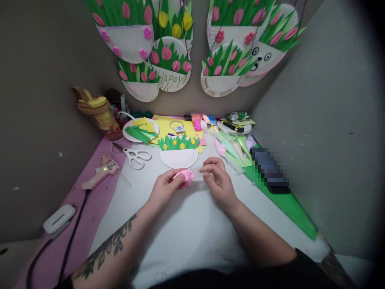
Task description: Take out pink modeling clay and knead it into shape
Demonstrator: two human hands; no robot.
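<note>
My left hand (168, 182) is closed around a small clear plastic bag with a soft pink filling (187, 175). Thumb and fingers of my right hand (219, 178) pinch the bag's clear end, so it stretches between both hands. Just beyond them lies a white half paper plate (178, 157) with green paper grass (177, 143) and small yellow tulips along its top. To the right rest piping bags in pastel colours (237, 148).
White scissors (135, 156) and a pink glue gun (100, 174) with a cord lie left. A tumbler (100, 114) and a plate of paper scraps (124, 130) stand behind. A phone (270, 168) is right. Paper-plate flower baskets (171, 64) hang on the wall.
</note>
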